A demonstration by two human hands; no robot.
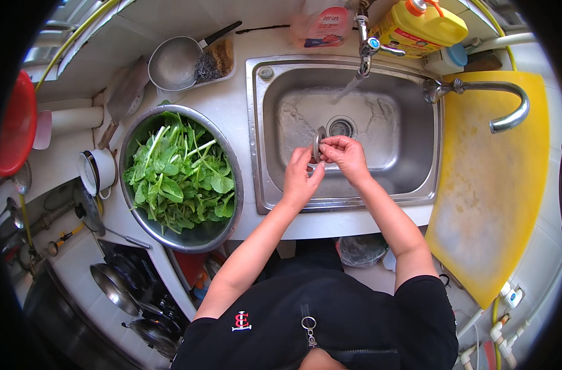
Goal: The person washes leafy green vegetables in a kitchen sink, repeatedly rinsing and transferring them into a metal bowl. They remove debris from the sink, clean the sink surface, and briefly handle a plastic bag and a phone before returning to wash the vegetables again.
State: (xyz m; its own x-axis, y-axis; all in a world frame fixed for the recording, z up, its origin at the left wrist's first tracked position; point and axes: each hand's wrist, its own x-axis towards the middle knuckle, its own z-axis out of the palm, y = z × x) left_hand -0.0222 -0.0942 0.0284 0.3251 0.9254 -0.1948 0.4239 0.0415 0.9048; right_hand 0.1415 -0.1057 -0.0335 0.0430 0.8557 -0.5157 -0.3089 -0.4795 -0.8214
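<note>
Over the stainless steel sink (383, 180), both my hands hold a small round metal sink strainer or stopper (317, 143), tilted on its edge. My left hand (303, 175) grips it from the left, and my right hand (345, 155) pinches it from the right. Just behind them is the round drain opening (341, 127). Water (348, 90) runs from the faucet (365, 60) into the sink and spreads over its floor. Left of the sink, a large steel bowl (238, 185) holds a heap of leafy greens (174, 175).
A yellow cutting board (494, 175) lies right of the sink, with a curved spout (498, 88) above it. Behind stand a pink-labelled bottle (325, 25) and a yellow jug (417, 30). A small saucepan (173, 63) and a white enamel mug (106, 171) are at the left.
</note>
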